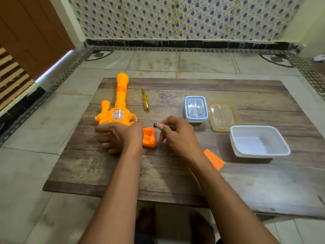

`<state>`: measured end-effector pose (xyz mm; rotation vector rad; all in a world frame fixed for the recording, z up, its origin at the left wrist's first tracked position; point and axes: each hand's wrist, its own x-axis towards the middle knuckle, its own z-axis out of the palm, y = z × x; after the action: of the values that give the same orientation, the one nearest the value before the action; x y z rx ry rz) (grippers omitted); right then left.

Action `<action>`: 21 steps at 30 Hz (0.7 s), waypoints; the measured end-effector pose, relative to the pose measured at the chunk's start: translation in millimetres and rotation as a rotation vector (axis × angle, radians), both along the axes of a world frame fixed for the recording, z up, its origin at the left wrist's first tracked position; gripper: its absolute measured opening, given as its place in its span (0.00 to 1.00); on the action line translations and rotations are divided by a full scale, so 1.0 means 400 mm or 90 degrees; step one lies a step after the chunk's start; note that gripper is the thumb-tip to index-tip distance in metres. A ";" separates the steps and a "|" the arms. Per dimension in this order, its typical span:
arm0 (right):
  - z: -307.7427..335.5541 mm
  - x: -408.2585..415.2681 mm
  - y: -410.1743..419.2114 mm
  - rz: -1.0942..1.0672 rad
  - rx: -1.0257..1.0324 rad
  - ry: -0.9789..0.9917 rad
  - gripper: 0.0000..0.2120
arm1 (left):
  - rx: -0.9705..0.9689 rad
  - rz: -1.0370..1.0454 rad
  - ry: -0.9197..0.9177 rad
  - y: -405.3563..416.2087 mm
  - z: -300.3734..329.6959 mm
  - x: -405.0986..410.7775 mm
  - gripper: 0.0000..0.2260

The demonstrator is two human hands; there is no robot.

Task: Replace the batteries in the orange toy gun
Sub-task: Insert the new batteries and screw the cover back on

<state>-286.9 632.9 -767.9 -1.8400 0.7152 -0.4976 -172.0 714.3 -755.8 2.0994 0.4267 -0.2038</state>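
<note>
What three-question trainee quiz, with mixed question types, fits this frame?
1. True or false: the screwdriver lies untouched on the table.
2. The right hand pinches: A) a battery B) the orange cover C) a lid.
3. Fill in: the left hand grips the toy gun at its ____.

Key: 1 true; 2 A; 3 grip.

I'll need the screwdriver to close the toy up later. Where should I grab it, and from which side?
Take the yellow handle, the thick near end, from above with the right hand. The screwdriver lies flat on the table, its thin tip pointing away, with free space on both sides.
</note>
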 end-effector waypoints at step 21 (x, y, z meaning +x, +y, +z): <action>0.057 -0.019 0.010 0.040 0.298 -0.227 0.07 | -0.438 0.156 -0.002 0.033 0.031 -0.054 0.33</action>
<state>-294.6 637.0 -745.2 -1.2891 0.4788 -0.5456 -193.4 727.5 -743.4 1.3613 0.5188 -0.1717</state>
